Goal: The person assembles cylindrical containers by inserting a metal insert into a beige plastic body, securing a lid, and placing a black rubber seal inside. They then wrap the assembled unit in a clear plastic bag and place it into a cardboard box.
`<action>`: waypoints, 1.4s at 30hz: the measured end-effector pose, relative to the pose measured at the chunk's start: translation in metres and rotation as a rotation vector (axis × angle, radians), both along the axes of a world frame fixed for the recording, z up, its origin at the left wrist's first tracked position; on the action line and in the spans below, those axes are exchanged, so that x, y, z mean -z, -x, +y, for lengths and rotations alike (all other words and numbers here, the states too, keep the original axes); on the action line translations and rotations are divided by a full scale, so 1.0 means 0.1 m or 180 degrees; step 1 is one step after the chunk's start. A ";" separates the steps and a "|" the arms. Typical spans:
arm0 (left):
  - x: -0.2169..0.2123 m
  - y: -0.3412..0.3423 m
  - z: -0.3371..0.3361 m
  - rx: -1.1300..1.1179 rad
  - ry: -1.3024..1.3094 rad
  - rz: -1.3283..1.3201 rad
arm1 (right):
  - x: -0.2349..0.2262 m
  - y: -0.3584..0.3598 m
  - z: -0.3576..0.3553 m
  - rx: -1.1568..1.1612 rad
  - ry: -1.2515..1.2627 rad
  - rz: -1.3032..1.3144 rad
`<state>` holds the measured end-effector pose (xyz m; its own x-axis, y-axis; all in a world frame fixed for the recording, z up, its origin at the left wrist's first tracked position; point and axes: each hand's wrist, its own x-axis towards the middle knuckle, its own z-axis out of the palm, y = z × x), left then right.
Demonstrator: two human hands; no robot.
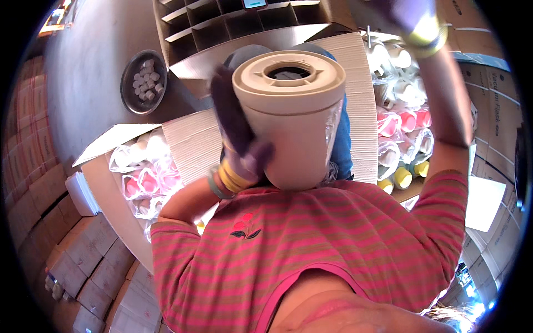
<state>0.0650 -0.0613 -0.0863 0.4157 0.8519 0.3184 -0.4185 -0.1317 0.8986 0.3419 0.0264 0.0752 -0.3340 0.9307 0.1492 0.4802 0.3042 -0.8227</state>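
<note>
L hand [240,136] open, thumb out; R hand [410,15] fwd, blurred.

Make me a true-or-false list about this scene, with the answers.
1. The purple-gloved left hand is beside the cream, cylindrical plastic container. True.
2. Both hands grasp that container. False: the purple-gloved right hand is raised away from it.
3. Small, pale pieces lie in a round, dark metal bowl. True.
4. The top is plain green. False: a striped pink-and-brown top is worn.
5. A brown, divided cardboard box stands beyond the container. True.
</note>
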 end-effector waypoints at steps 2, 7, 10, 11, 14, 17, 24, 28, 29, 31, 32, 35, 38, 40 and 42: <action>-0.02 0.06 -0.20 0.0264 0.0405 0.0285 | -0.07 0.14 -0.01 -0.0632 0.0114 -0.0731; 0.04 0.12 -0.23 0.0401 0.0034 0.1240 | 0.34 0.67 -0.21 -0.1146 0.0665 -0.0775; -0.06 0.09 -0.26 0.0306 0.0648 0.0824 | 0.23 0.69 -0.14 -0.1096 0.0948 -0.0796; -0.08 0.11 -0.24 0.0168 0.0678 0.0863 | 0.18 0.64 0.01 -0.1187 0.0907 -0.0732; -0.13 0.14 -0.22 0.0149 0.0749 0.0878 | 0.03 0.56 0.15 -0.1189 0.0749 -0.0689; 0.13 0.15 -0.21 0.0548 -0.0132 0.0817 | 0.28 0.70 -0.16 -0.0941 0.0721 -0.0601; -0.13 0.14 0.37 -0.0253 0.0198 0.0304 | 0.35 0.73 -0.37 -0.1353 -0.0712 -0.0628; -0.05 0.06 0.90 0.0889 -0.0416 0.1046 | 0.42 0.89 -0.87 -0.0631 -0.0683 -0.0923; -0.04 0.05 0.84 0.0996 -0.0652 0.1134 | 0.60 0.78 -0.87 -0.0383 -0.0866 -0.0623; 0.05 0.14 0.48 0.0714 -0.1196 0.1272 | 0.89 0.27 -0.87 -0.0951 -0.0633 -0.0244; 0.14 0.18 0.27 0.0631 -0.1564 0.1372 | 1.22 -0.03 -0.99 -0.0187 -0.0400 -0.0490; 0.14 0.35 0.04 0.0585 -0.1948 0.1576 | 1.50 -0.19 -1.12 0.1435 -0.0267 0.0055; 0.02 0.22 0.35 0.0542 -0.1755 0.1687 | 1.30 0.31 -1.21 0.0828 -0.1542 0.0470; 0.18 0.19 0.14 0.0478 -0.2045 0.1690 | 1.42 0.26 -1.18 0.0403 -0.1024 0.0697; 0.24 0.23 -0.04 0.0487 -0.2334 0.1749 | 1.84 -0.01 -1.16 0.1258 -0.0300 0.0534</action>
<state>0.0422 -0.0649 -0.1102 0.7590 0.4390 0.4808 -0.0183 -0.7238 0.6898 0.3424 -0.0895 -0.1084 0.0812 0.9618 0.2614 0.4370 0.2014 -0.8766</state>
